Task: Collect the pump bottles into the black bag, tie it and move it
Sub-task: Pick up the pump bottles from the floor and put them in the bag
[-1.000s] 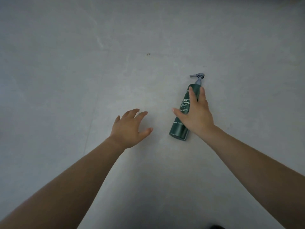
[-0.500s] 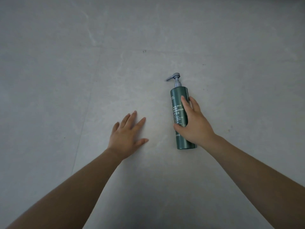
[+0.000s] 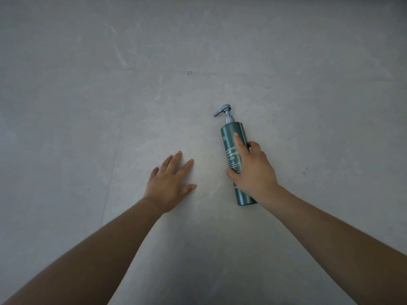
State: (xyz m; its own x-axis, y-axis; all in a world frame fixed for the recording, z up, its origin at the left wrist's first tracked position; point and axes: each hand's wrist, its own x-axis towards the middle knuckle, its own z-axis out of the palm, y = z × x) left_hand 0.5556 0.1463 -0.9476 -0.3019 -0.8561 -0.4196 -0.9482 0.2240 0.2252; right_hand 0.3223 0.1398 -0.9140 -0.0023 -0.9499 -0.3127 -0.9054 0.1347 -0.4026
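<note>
The right hand (image 3: 253, 170) wraps a green pump bottle (image 3: 233, 137) lying on the grey floor (image 3: 88, 84), pump toward 12 o'clock. The left hand (image 3: 169, 183), at its 9 o'clock, is spread wide, holding nothing.

The pump bottle (image 3: 233, 139) is seen to be of dark green plastic with a smooth satin finish; a soft sheen is noted along its side. White print is borne on its body. The pump head (image 3: 225, 111) is of grey-blue plastic, smooth and matt. The floor (image 3: 88, 106) is presented as pale grey stone or concrete, matt, smooth, faintly veined and mottled.
</note>
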